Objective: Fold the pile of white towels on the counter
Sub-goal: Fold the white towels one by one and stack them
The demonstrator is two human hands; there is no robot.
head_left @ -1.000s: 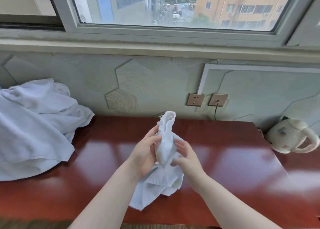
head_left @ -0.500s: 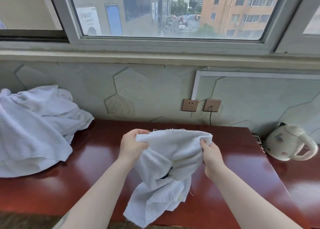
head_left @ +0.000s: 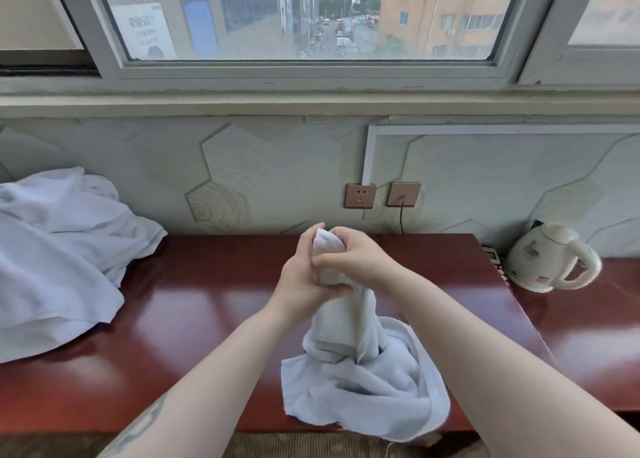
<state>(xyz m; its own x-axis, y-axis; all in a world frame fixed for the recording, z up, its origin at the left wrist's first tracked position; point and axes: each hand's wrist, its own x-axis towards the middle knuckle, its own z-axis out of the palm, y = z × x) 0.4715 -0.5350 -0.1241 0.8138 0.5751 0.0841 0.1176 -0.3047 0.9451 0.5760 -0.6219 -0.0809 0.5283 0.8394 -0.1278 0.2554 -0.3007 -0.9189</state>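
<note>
Both hands, left hand (head_left: pixel 300 274) and right hand (head_left: pixel 349 260), clamp together on the limp, light towel (head_left: pixel 360 374) above the counter (head_left: pixel 207 301); regrip at corners.

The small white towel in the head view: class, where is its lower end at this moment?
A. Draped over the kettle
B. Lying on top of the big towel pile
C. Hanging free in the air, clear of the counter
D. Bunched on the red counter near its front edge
D: both hands, left hand and right hand, grip the top of the small towel, whose lower end lies bunched on the counter.
</note>
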